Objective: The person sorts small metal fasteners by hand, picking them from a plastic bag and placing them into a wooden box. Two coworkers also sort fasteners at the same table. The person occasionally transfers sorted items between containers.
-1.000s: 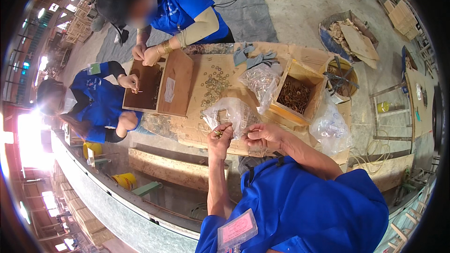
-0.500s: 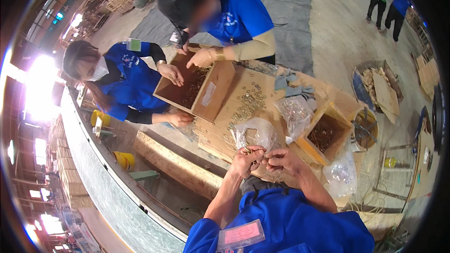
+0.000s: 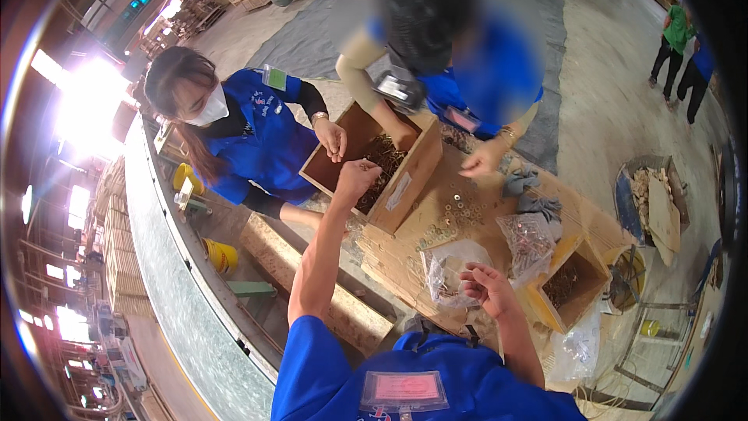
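Observation:
My left hand (image 3: 358, 178) reaches over the near rim of a wooden box (image 3: 414, 179) that holds a heap of long, thin brass-coloured metal pieces like bolts (image 3: 385, 157). Its fingers are bent together; whatever they hold is too small to make out. My right hand (image 3: 489, 290) hovers above a clear plastic bag (image 3: 450, 269) on the cardboard, fingers loosely spread with nothing visible in them. Small washers (image 3: 460, 214) lie scattered on the cardboard (image 3: 413, 253) between bag and box.
Two co-workers in blue have hands at the wooden box; one hand (image 3: 485, 157) hangs over the cardboard. At right are a smaller wooden box (image 3: 590, 263) of metal parts, another plastic bag (image 3: 528, 240) and grey-blue gloves (image 3: 534, 201). A long metal-edged surface (image 3: 183, 273) runs along the left.
My hands were together over the plastic bag; the left has moved forward to the wooden box, the right stays near the bag with fingers loosened. One co-worker's hand has gone into the box.

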Demonstrator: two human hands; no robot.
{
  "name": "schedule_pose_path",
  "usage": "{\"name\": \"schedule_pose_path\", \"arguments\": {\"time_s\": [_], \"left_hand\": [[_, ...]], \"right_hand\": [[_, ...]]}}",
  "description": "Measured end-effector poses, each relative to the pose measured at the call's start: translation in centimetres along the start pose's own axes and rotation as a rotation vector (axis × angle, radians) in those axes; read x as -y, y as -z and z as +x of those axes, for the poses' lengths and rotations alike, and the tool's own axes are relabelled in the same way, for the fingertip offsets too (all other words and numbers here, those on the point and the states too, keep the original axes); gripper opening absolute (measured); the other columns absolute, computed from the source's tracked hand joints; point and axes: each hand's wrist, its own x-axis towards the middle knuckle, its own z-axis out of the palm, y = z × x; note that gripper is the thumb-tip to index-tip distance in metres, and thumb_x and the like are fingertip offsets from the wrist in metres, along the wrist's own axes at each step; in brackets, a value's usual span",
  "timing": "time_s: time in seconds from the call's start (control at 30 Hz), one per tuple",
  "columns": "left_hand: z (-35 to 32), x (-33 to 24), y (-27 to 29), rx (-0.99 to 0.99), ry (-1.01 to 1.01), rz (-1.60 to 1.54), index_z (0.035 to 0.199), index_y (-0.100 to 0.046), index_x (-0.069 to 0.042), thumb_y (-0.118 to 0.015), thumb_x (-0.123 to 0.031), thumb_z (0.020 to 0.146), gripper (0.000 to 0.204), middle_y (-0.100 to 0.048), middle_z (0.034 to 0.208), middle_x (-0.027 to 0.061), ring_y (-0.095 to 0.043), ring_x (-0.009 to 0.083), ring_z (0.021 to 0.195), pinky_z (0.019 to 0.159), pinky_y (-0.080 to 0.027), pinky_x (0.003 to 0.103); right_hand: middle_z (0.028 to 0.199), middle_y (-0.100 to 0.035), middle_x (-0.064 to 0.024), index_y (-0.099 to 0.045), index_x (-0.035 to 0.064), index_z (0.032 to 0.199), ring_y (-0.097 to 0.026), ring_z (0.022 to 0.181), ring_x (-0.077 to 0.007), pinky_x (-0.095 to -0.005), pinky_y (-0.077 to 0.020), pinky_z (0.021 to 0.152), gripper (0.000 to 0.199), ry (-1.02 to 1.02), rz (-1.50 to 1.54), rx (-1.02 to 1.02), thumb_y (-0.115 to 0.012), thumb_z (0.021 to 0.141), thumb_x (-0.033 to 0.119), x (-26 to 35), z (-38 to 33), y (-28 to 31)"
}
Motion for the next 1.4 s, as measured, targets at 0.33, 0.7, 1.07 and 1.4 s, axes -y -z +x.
{"name": "schedule_pose_path", "arguments": {"time_s": [0.33,0.7,1.07,1.4], "left_hand": [[8.3,5.7,-4.1,0.491,0.104,0.501,0.100,-0.076,-0.014,-0.070,-0.033,0.079,0.029,-0.072,0.100,0.0113,-0.068,0.0216,0.088,0.081,-0.054,0.034],[10.4,7.5,-5.5,0.482,0.055,0.893,0.105,-0.072,-0.008,-0.067,-0.039,0.080,0.040,-0.067,0.113,0.0174,-0.064,0.0298,0.108,0.093,-0.051,0.041],[10.0,8.3,-5.2,0.379,0.328,0.691,0.117,-0.066,-0.002,-0.085,-0.039,0.067,0.066,-0.066,0.118,0.0176,-0.063,0.0307,0.112,0.094,-0.052,0.039],[9.4,6.2,-3.9,0.281,0.430,0.591,0.109,-0.068,0.002,-0.076,-0.030,0.074,0.048,-0.066,0.114,0.0234,-0.064,0.0340,0.108,0.090,-0.054,0.041]], "right_hand": [[0.101,-0.069,-0.0145,-0.056,-0.0008,0.120,-0.069,0.077,-0.0168,-0.0265,-0.0591,0.068,0.033,0.082,-0.002,-0.120,-0.063,0.094,0.019,1.0,1.0,1.0],[0.100,-0.070,-0.0148,-0.059,-0.0003,0.118,-0.069,0.074,-0.0164,-0.0258,-0.0589,0.065,0.034,0.124,0.054,-0.171,-0.067,0.092,0.020,1.9,1.1,3.0],[0.095,-0.070,-0.0127,-0.060,0.0009,0.115,-0.068,0.072,-0.0161,-0.0269,-0.0591,0.064,0.029,0.126,0.071,-0.227,-0.065,0.093,0.019,1.8,1.3,3.6],[0.102,-0.068,-0.0147,-0.059,0.0012,0.117,-0.067,0.080,-0.0186,-0.0292,-0.0590,0.072,0.027,0.131,0.056,-0.154,-0.062,0.093,0.013,1.6,1.7,3.3]]}}
